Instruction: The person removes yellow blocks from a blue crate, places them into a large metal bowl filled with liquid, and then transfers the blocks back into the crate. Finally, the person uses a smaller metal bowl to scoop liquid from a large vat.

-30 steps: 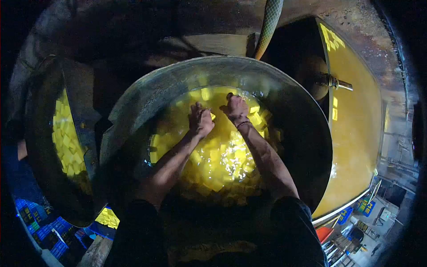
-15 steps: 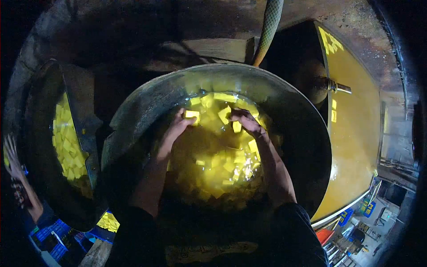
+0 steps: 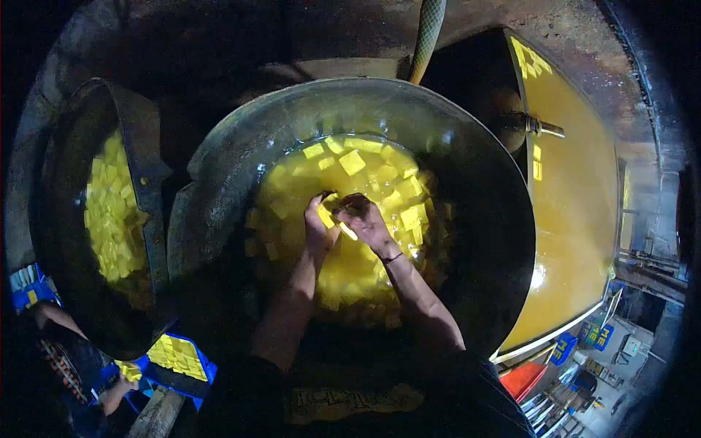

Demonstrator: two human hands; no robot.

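Observation:
Both my hands are close together above the liquid of a large round metal vat. In my left hand is a yellow tofu block, gripped by curled fingers. My right hand bends round another yellow tofu block, whose edge shows at the thumb side; its fingers are partly in shadow. Several more tofu blocks float or lie under the cloudy yellow liquid around the hands, thickest at the far side and the right.
On the left stands a second vat full of yellow blocks. Below it, a co-worker's hand is near a blue crate of yellow blocks. A tank of yellowish liquid with a metal pipe is at the right. A hose hangs behind.
My hands have come together and moved toward me from the vat's far side, with tofu blocks in them. The co-worker's arm at the left has moved down to the crate.

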